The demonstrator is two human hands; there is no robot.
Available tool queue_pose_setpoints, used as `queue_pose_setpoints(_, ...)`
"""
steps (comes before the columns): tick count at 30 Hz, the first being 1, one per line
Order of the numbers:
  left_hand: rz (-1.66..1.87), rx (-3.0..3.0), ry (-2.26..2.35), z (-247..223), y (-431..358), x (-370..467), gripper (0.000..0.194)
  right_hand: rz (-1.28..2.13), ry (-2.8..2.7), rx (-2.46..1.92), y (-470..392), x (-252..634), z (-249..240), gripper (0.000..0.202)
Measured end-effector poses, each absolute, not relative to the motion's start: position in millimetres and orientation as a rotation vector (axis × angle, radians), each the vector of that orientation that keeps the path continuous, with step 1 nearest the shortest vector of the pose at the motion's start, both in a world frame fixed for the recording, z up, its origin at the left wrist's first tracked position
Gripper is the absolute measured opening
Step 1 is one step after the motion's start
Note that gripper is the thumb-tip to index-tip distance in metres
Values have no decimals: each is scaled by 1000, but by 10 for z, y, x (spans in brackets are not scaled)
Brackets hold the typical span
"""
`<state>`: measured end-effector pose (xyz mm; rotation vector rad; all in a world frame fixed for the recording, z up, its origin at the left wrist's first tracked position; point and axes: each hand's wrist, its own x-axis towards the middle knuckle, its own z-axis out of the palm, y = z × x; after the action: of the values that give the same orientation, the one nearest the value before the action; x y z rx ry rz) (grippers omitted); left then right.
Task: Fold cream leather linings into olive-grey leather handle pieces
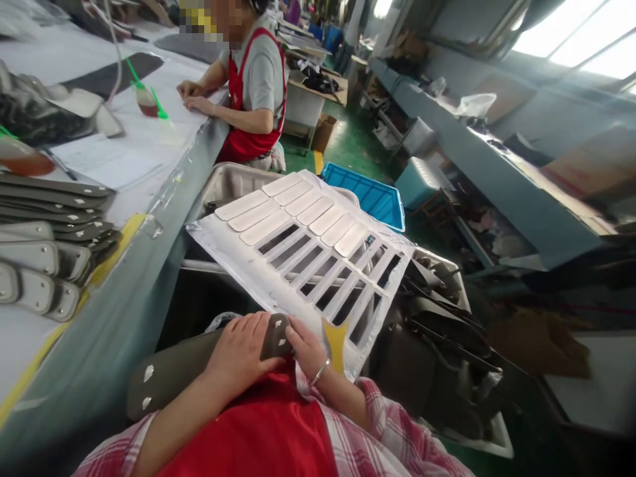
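Observation:
Across my lap lies a long dark grey strip [186, 361] with rounded ends and small white marks near both ends. My left hand [243, 351] is wrapped over it, fingers together and curled over the far edge. At the strip's right end my right hand [308, 351] grips with the thumb on top; its other fingers are mostly hidden. Just beyond my hands a white slotted board [238, 275] rests tilted over bins. Rounded pale pieces [271, 225] cover its far part, while open slots show nearer me. A yellow patch [338, 341] marks its near corner.
At left, a table [171, 199] carries stacked dark strips [59, 205] and bottles with green nozzles [146, 99]. A co-worker in a red apron [256, 99] sits at it. A blue crate [365, 195] stands beyond the board; a bin of dark pieces [437, 344] is at right.

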<state>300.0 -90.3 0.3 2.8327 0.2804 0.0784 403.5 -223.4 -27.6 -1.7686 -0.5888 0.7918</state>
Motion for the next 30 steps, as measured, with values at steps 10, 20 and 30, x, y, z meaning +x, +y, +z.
queue_pose_setpoints(10, 79, 2817, 307, 45, -934, 3095, 61, 777, -702, -1936, -2160, 4074, -201, 33)
queue_pose_setpoints(20, -34, 2897, 218, 27, -730, 2767, 88, 698, -1042, -2031, -2162, 4275, -126, 55)
queue_pose_setpoints(30, -262, 2807, 554, 239, 9, 1597, 85, 561, -2153, -1853, -1619, 4097, 126, 93)
